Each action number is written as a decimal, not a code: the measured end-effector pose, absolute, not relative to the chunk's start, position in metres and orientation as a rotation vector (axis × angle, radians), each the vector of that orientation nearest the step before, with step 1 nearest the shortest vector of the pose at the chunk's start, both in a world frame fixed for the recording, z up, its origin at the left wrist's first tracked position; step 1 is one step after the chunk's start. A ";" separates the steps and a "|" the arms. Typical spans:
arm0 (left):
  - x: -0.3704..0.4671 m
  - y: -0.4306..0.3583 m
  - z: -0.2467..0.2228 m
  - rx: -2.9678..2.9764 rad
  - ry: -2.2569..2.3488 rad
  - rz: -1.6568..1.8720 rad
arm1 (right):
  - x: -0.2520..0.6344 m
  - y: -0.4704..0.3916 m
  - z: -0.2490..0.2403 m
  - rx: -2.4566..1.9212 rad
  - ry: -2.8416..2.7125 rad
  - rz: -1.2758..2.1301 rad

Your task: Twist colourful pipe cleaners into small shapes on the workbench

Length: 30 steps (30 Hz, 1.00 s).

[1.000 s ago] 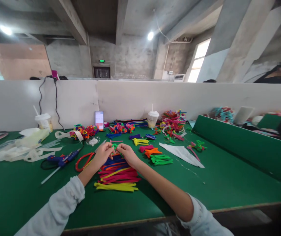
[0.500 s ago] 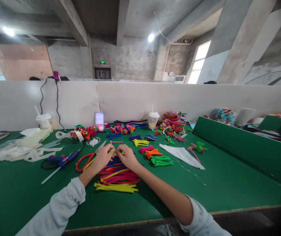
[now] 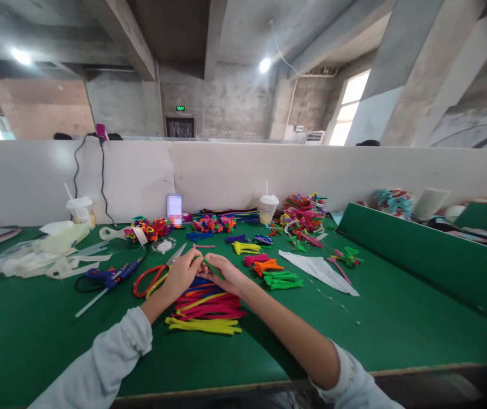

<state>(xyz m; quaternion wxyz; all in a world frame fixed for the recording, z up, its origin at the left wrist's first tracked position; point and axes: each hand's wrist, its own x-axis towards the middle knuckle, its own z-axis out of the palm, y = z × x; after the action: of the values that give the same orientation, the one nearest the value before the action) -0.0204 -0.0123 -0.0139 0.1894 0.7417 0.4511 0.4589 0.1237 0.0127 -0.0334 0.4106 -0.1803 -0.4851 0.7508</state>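
My left hand (image 3: 183, 271) and my right hand (image 3: 227, 274) meet above the middle of the table, fingertips pinched together. Between them is a short green pipe cleaner (image 3: 214, 269), part of it hidden by the fingers. Beneath and in front of the hands lie cut pipe cleaners in blue, orange and pink (image 3: 213, 310), with a yellow row (image 3: 203, 325) nearest me. Beside my left hand are scissors (image 3: 140, 283) with red and yellow handles. To the right of my right hand lie folded bundles in yellow (image 3: 246, 247), pink (image 3: 255, 259), orange (image 3: 268, 267) and green (image 3: 284, 280).
A blue glue gun (image 3: 118, 275) and plastic wrapping (image 3: 34, 258) lie to the left. Lidded cups (image 3: 268, 209), a phone (image 3: 175, 209) and colourful pipe-cleaner piles (image 3: 303, 213) stand along the white partition (image 3: 332, 173). A white sheet (image 3: 318, 272) and a green divider (image 3: 409, 244) are on the right.
My right hand has turned, so more of the green pipe cleaner shows along its fingers. Both hands stay together over the pile. The whole view has shifted slightly.
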 end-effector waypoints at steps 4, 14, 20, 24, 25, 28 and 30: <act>-0.020 -0.015 -0.011 2.043 1.269 1.304 | 0.121 0.015 -0.037 -0.500 -1.321 1.796; -0.013 -0.016 -0.014 1.814 1.324 1.297 | 0.126 0.010 -0.033 -0.881 -2.108 0.111; -0.016 -0.015 -0.015 2.065 1.430 1.271 | 0.121 0.010 -0.030 -0.896 -1.852 0.799; -0.021 -0.012 -0.022 2.511 1.465 1.301 | 0.125 0.011 -0.025 -0.682 -1.527 1.550; -0.024 -0.011 -0.024 2.628 1.442 1.277 | 0.126 0.011 -0.024 -0.641 -1.458 1.655; -0.031 -0.007 -0.029 2.944 1.341 1.151 | 0.129 0.011 -0.023 -0.576 -1.317 1.916; -0.035 -0.005 -0.030 3.082 1.283 1.075 | 0.131 0.011 -0.023 -0.554 -1.252 2.041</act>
<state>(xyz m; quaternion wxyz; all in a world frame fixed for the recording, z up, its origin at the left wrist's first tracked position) -0.0355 -0.0053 -0.0301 -0.1817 0.8641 0.3596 0.3015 0.1307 0.0106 -0.0228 0.3355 -0.2124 -0.4800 0.7823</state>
